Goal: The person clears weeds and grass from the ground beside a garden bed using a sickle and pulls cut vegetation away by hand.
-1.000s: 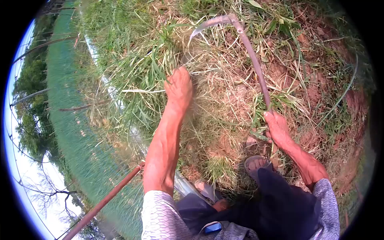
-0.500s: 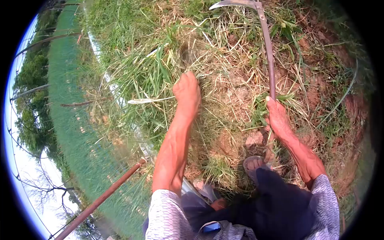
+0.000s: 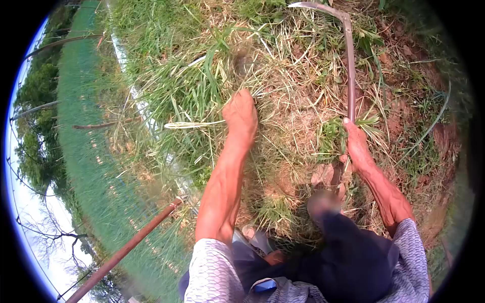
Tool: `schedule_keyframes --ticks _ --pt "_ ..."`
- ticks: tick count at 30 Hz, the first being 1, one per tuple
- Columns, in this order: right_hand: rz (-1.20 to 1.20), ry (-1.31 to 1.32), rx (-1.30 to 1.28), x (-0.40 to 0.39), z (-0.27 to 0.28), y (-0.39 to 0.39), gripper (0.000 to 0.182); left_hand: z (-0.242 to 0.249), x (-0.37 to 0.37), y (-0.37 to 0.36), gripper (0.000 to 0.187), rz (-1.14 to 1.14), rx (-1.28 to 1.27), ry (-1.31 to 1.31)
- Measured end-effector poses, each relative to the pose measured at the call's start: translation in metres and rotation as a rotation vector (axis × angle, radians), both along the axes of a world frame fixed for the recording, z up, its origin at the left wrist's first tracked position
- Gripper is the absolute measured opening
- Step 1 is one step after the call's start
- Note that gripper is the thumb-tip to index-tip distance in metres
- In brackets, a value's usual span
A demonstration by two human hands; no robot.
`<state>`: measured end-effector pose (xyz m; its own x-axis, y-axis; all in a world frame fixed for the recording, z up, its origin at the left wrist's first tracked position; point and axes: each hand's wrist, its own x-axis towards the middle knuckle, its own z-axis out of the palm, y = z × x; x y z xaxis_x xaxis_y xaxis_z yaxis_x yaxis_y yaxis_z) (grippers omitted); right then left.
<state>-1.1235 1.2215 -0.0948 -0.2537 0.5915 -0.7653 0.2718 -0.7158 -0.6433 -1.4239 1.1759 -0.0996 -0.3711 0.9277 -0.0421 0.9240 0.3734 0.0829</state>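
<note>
My left hand point(image 3: 240, 111) is closed in a fist low over the grass, knuckles up. A pale looped strand point(image 3: 194, 124) sticks out from its left side, and its fingertips are hidden. Long cut green grass point(image 3: 197, 93) lies heaped against that fist. On the right, my right hand point(image 3: 357, 144) wraps round the brown handle of a sickle point(image 3: 350, 65). The sickle points away from me, its curved blade bending left at the top of the view. Some green leaves point(image 3: 331, 139) lie beside the right hand.
Dry straw and reddish soil point(image 3: 293, 111) spread between my hands. My foot point(image 3: 323, 204) rests near a stone point(image 3: 327, 174). A rusty pole point(image 3: 126, 252) slants in at lower left. Beyond a pale strip along the ground point(image 3: 139, 101) stands a green crop point(image 3: 81, 116).
The sickle has shifted to the right, its blade a little lower at the tip side, along with my right hand. My left hand stays closed at nearly the same spot.
</note>
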Motion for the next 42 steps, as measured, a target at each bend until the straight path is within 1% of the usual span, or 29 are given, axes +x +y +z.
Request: schedule_keyframes --ticks 1,2,4,6,7,8,11,12,14,15,16,18,19,21,23,25,26,27,28,30,31,32,33,35,36,37,39,41,42 --pt "0.258 -0.116 0.047 0.014 -0.016 -0.034 0.038 0.002 -0.001 0.001 0.006 0.003 0.005 -0.005" --pt "0.441 -0.124 0.175 0.027 -0.03 -0.066 0.039 0.003 -0.004 0.0 0.006 0.013 0.004 -0.006" --pt "0.639 -0.117 0.289 0.028 -0.018 -0.078 0.04 0.009 -0.003 -0.005 0.006 0.017 0.019 0.022" --pt "0.446 -0.077 -0.151 0.025 0.009 -0.056 0.04 0.001 -0.003 -0.005 0.005 -0.048 0.111 0.05" --pt "0.451 -0.079 -0.153 0.019 0.007 -0.049 0.04 -0.001 -0.004 -0.004 0.005 -0.043 0.109 0.048" --pt "0.252 -0.041 -0.179 0.016 0.006 -0.045 0.041 -0.005 -0.002 -0.006 0.002 -0.011 0.121 0.042" --pt "-0.312 0.017 -0.209 -0.012 0.013 0.001 0.042 -0.004 0.0 -0.005 0.003 0.025 0.148 0.02" --pt "-0.307 0.018 -0.211 -0.013 0.01 0.004 0.042 -0.004 0.0 -0.006 0.004 0.008 0.138 0.025" --pt "-0.235 0.006 -0.045 -0.009 -0.001 0.006 0.04 -0.002 0.003 -0.006 0.007 -0.012 0.134 0.021" --pt "0.06 -0.164 -0.016 0.001 -0.005 -0.019 0.04 0.0 0.004 -0.006 0.006 -0.004 0.14 0.014" --pt "0.533 -0.263 0.135 0.029 -0.021 -0.054 0.042 0.002 0.004 -0.005 0.006 0.006 0.145 0.011" --pt "0.599 -0.109 0.175 0.03 -0.013 -0.085 0.042 0.002 0.003 -0.008 0.003 0.027 0.156 -0.006" --pt "0.583 -0.107 0.161 0.033 -0.007 -0.087 0.042 0.002 0.002 -0.009 0.003 0.009 0.161 -0.029" --pt "0.394 -0.069 -0.115 0.026 0.0 -0.056 0.037 0.0 -0.004 -0.006 0.004 0.025 0.172 -0.045" --pt "-0.011 -0.015 -0.285 0.004 0.021 -0.028 0.033 -0.007 0.003 -0.011 0.004 0.014 0.21 -0.025" --pt "-0.303 0.0 -0.107 -0.006 0.005 0.004 0.033 -0.003 0.005 -0.009 0.005 0.021 0.222 -0.026" --pt "-0.281 0.003 -0.093 -0.003 0.001 0.013 0.035 -0.002 0.004 -0.011 0.003 0.017 0.196 -0.028" --pt "-0.262 0.005 -0.072 0.001 -0.001 0.02 0.037 -0.002 0.004 -0.011 0.005 0.008 0.178 -0.033" --pt "-0.158 -0.114 -0.066 -0.001 0.001 0.0 0.039 0.0 0.006 -0.01 0.005 0.009 0.177 -0.02" --pt "0.441 -0.171 0.15 0.035 -0.01 -0.072 0.047 0.011 0.008 -0.012 0.006 -0.044 0.194 -0.092" --pt "0.646 -0.117 0.274 0.043 -0.005 -0.093 0.051 0.014 0.008 -0.015 0.008 -0.082 0.203 -0.155" --pt "0.647 -0.157 0.271 0.045 -0.009 -0.094 0.05 -0.005 0.008 -0.025 0.016 -0.05 0.192 -0.085" --pt "0.642 -0.152 0.269 0.043 -0.001 -0.088 0.05 -0.004 0.01 -0.03 0.016 -0.054 0.189 -0.081" --pt "0.427 -0.094 -0.057 0.034 0.016 -0.062 0.047 -0.001 0.014 -0.043 0.02 -0.07 0.113 -0.032" --pt "0.26 -0.053 -0.032 0.035 0.003 -0.06 0.045 0.003 0.011 -0.049 0.022 -0.079 0.137 -0.113" --pt "0.197 -0.05 0.026 0.037 -0.009 -0.052 0.042 0.007 0.007 -0.053 0.021 -0.099 0.202 -0.123" --pt "-0.021 0.005 -0.071 0.038 -0.009 -0.034 0.039 0.017 -0.002 -0.059 0.02 -0.075 0.237 -0.185" --pt "-0.128 -0.082 -0.066 0.036 0.0 -0.024 0.038 0.049 -0.015 -0.068 0.029 -0.171 0.122 -0.128" --pt "-0.1 -0.111 -0.075 0.042 0.0 -0.024 0.037 0.068 -0.018 -0.076 0.033 -0.256 0.053 -0.099"
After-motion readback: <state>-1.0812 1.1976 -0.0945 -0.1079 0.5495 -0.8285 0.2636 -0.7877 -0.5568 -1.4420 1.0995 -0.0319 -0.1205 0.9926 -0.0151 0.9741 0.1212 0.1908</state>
